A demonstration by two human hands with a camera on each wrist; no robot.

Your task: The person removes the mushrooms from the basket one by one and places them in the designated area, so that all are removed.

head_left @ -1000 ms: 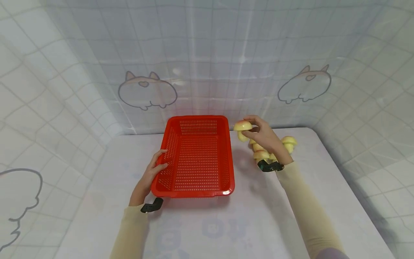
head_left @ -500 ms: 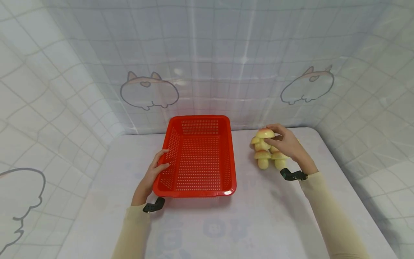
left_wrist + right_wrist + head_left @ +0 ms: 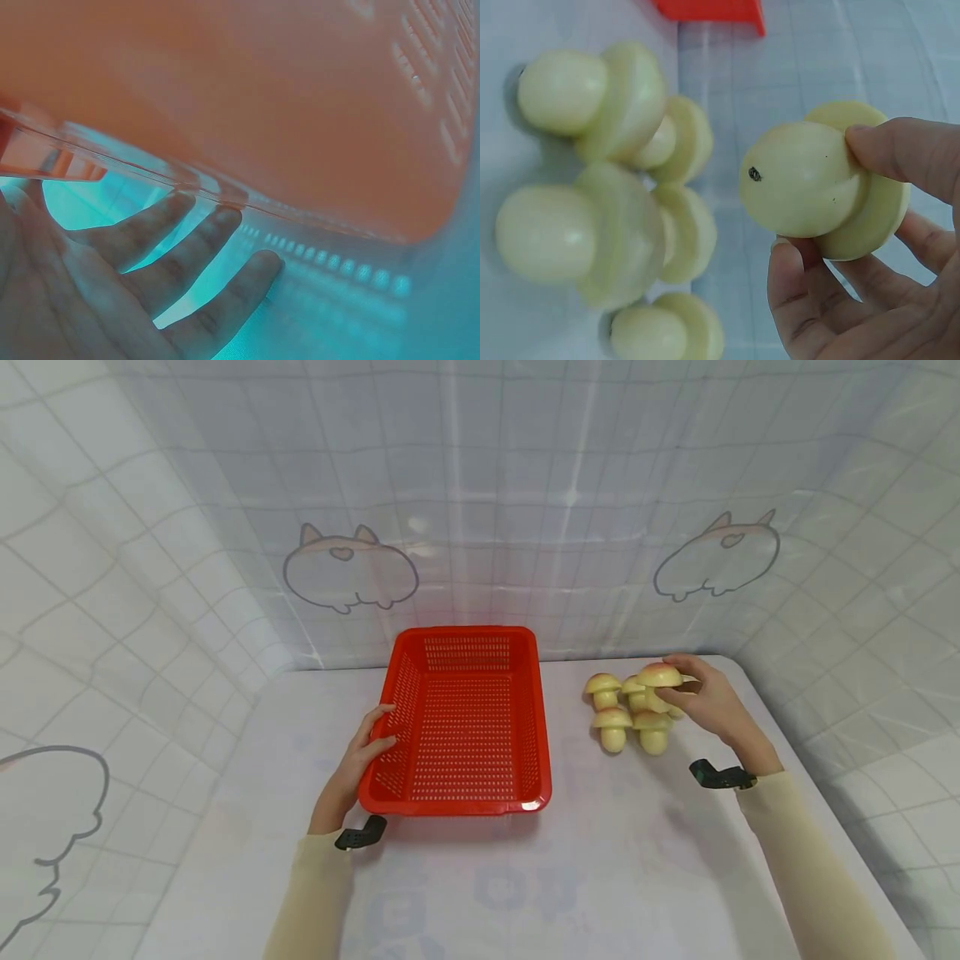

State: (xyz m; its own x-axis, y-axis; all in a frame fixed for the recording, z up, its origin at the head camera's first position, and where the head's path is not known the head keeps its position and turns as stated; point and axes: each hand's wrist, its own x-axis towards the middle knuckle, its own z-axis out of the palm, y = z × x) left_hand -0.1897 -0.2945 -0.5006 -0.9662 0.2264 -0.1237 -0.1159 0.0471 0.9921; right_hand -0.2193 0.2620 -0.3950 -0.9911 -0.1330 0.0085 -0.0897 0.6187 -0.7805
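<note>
A red perforated plastic basket (image 3: 546, 752) stands on the white table. My left hand (image 3: 351, 777) grips its left rim, thumb and a finger over the edge. In the left wrist view, three more fingers (image 3: 184, 262) stretch along the outside, close to the basket's underside. My right hand (image 3: 708, 693) pinches a yellow toy mushroom (image 3: 660, 674) with a pinkish cap between thumb and fingers. The right wrist view shows the dark-spotted end of this mushroom's stem (image 3: 795, 180). It overlaps a group of similar toy mushrooms (image 3: 612, 727), hiding part of those behind.
Several toy mushrooms lie close together at the back right, caps toward the wall. Behind the table hangs a white grid-patterned sheet (image 3: 495, 568) with animal drawings, and sheets rise on both sides. Black wrist straps (image 3: 720, 775) sit on both arms.
My right hand has moved right with the toy mushroom, from beside the basket to over the right part of the group. My left hand has stayed on the basket rim.
</note>
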